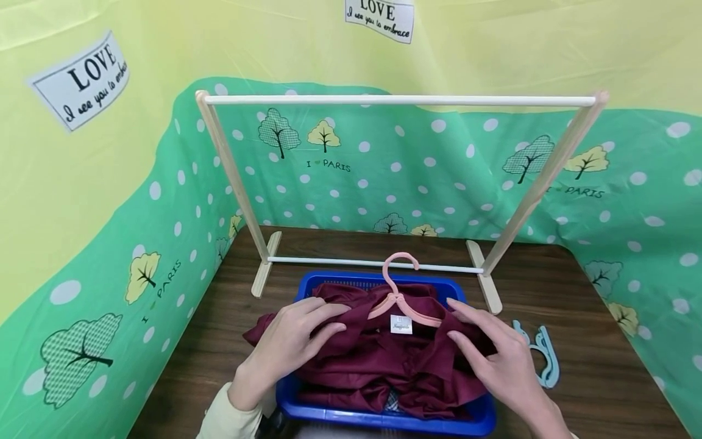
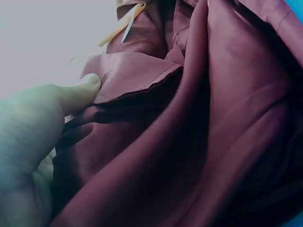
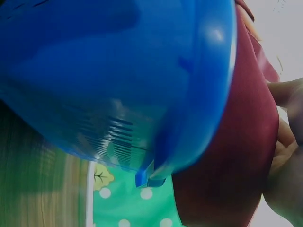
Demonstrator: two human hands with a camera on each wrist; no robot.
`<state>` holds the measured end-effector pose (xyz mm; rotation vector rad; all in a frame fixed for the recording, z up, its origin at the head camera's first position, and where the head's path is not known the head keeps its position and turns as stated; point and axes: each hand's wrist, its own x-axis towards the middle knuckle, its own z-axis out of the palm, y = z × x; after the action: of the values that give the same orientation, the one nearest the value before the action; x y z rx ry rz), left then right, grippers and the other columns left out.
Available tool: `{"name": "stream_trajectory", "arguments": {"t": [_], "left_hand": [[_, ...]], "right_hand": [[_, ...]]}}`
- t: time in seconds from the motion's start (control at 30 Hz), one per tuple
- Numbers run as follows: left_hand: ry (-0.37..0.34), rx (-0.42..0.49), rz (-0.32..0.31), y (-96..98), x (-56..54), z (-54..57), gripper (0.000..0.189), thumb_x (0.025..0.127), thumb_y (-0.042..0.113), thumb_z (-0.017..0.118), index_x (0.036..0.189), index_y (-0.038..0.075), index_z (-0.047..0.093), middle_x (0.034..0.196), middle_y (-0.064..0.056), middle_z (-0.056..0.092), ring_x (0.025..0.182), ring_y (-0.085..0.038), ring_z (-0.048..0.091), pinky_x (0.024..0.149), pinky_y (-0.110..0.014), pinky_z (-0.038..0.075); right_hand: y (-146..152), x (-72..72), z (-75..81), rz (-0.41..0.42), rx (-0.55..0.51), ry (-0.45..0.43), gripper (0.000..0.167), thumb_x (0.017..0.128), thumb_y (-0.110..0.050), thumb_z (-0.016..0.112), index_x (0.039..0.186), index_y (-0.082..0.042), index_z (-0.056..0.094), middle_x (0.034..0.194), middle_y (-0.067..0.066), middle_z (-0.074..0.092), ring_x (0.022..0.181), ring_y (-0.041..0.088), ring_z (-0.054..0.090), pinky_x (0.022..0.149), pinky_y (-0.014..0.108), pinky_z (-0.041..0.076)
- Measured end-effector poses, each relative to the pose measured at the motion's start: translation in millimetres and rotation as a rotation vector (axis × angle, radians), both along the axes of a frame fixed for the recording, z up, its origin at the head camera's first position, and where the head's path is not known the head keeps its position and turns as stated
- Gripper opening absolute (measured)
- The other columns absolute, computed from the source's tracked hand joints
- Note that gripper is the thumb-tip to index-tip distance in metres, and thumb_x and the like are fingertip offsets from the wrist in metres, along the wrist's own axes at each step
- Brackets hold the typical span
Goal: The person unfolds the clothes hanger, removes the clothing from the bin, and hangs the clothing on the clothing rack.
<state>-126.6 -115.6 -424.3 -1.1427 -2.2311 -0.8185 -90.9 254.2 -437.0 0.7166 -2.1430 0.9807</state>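
A maroon shirt (image 1: 378, 366) with a white neck label (image 1: 401, 324) lies bunched in a blue basket (image 1: 378, 419). A pink hanger (image 1: 392, 299) sits inside its neckline, hook pointing up. My left hand (image 1: 298, 335) pinches the shirt by the collar on the left; the left wrist view shows the thumb over the collar cloth (image 2: 137, 75). On the opposite side, my right hand (image 1: 496, 350) holds the shirt near the collar between thumb and fingers. Cloth hides some of its fingertips. From the right wrist, the maroon cloth (image 3: 236, 142) hangs over the basket's rim (image 3: 218, 85).
Behind the basket stands a wooden rack with a white top rail (image 1: 400, 100) and a lower rail (image 1: 329, 261). A light blue folding hanger (image 1: 550, 360) lies on the dark wooden table (image 1: 598, 366) at right. Patterned green and yellow cloth (image 1: 373, 158) surrounds the table.
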Motion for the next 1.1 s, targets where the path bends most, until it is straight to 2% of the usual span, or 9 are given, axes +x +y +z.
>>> {"name": "stream_trajectory", "arguments": {"t": [0.17, 0.23, 0.4, 0.57, 0.7, 0.87, 0.93, 1.1], "left_hand": [[-0.022, 0.030, 0.047, -3.7, 0.0, 3.0, 0.026, 0.099, 0.015, 0.086, 0.124, 0.014, 0.081, 0.092, 0.005, 0.070, 0.075, -0.007, 0.060, 0.067, -0.023, 0.052], [-0.013, 0.046, 0.067, -5.7, -0.6, 4.6, 0.024, 0.100, 0.016, 0.085, 0.124, 0.014, 0.081, 0.090, 0.005, 0.070, 0.073, -0.007, 0.058, 0.065, -0.023, 0.051], [0.011, 0.065, 0.105, -10.5, -3.6, 8.6, 0.020, 0.103, 0.020, 0.082, 0.122, 0.015, 0.082, 0.087, 0.004, 0.069, 0.071, -0.009, 0.056, 0.064, -0.025, 0.049], [0.030, 0.079, 0.168, -16.7, -7.0, 14.9, 0.027, 0.095, 0.012, 0.089, 0.122, 0.015, 0.084, 0.091, 0.002, 0.075, 0.075, -0.011, 0.065, 0.066, -0.030, 0.054], [0.048, 0.105, 0.226, -23.8, -11.3, 21.1, 0.030, 0.090, 0.008, 0.091, 0.119, 0.015, 0.085, 0.094, 0.001, 0.079, 0.080, -0.015, 0.073, 0.068, -0.036, 0.059], [0.021, 0.122, 0.299, -32.4, -15.6, 30.1, 0.027, 0.094, 0.013, 0.090, 0.120, 0.015, 0.085, 0.099, 0.000, 0.081, 0.086, -0.018, 0.076, 0.072, -0.041, 0.061], [0.024, 0.133, 0.325, -36.0, -17.4, 33.6, 0.026, 0.095, 0.013, 0.090, 0.121, 0.015, 0.085, 0.103, -0.001, 0.082, 0.092, -0.020, 0.078, 0.078, -0.043, 0.062], [0.061, 0.187, 0.381, -45.4, -24.4, 41.0, 0.027, 0.094, 0.010, 0.090, 0.120, 0.012, 0.085, 0.103, -0.006, 0.083, 0.094, -0.024, 0.079, 0.083, -0.045, 0.062]], "right_hand": [[1, -0.8, 3.5, -0.013, -0.026, 0.046, 0.060, 0.111, -0.050, 0.066, 0.138, 0.003, 0.075, 0.113, 0.010, 0.080, 0.118, 0.004, 0.067, 0.107, 0.012, 0.045], [1, -0.1, 5.6, -0.020, -0.029, 0.068, 0.059, 0.111, -0.049, 0.067, 0.136, 0.003, 0.075, 0.117, 0.012, 0.079, 0.122, 0.010, 0.065, 0.112, 0.015, 0.044], [-1, 1.9, 9.2, -0.071, -0.044, 0.144, 0.059, 0.111, -0.049, 0.069, 0.131, 0.006, 0.076, 0.124, 0.025, 0.073, 0.138, 0.013, 0.057, 0.120, 0.022, 0.039], [1, 1.6, 9.9, -0.112, -0.087, 0.185, 0.063, 0.110, -0.048, 0.070, 0.133, 0.011, 0.072, 0.133, 0.030, 0.068, 0.142, 0.016, 0.056, 0.116, 0.019, 0.041], [7, 5.1, 3.4, -0.116, -0.080, 0.143, 0.066, 0.109, -0.050, 0.070, 0.136, 0.010, 0.071, 0.137, 0.029, 0.067, 0.139, 0.012, 0.056, 0.112, 0.015, 0.041], [15, 12.8, -11.1, -0.121, -0.035, 0.043, 0.067, 0.110, -0.054, 0.067, 0.140, 0.006, 0.071, 0.141, 0.029, 0.063, 0.139, 0.004, 0.054, 0.111, 0.012, 0.040], [18, 15.2, -16.3, -0.133, -0.030, 0.016, 0.068, 0.109, -0.056, 0.066, 0.140, 0.005, 0.072, 0.141, 0.029, 0.063, 0.140, 0.004, 0.052, 0.111, 0.011, 0.039], [26, 22.6, -28.9, -0.185, -0.043, -0.036, 0.066, 0.109, -0.057, 0.066, 0.142, 0.000, 0.073, 0.140, 0.025, 0.064, 0.140, 0.003, 0.052, 0.113, 0.011, 0.037]]}}
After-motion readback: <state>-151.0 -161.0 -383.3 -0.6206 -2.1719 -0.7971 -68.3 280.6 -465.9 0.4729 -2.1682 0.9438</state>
